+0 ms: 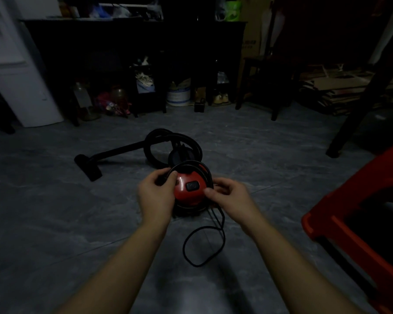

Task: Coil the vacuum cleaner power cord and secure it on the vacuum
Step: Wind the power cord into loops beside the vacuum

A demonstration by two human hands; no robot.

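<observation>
A small red canister vacuum (188, 191) with a black switch on top sits on the grey floor. Loops of the black power cord (203, 245) run round its top, and a slack loop trails on the floor in front of it. My left hand (156, 196) grips the cord loops at the vacuum's left side. My right hand (227, 197) pinches the cord at its right side. The black hose (154, 141) coils behind the vacuum, and its wand ends in a floor nozzle (87, 166) at the left.
A red plastic stool (359, 223) stands close at the right. Dark furniture (134, 41) with bottles, a white bucket (178, 95) and clutter beneath lines the back. A dark chair leg (354, 123) slants at the right. A white appliance (14, 71) stands at the far left.
</observation>
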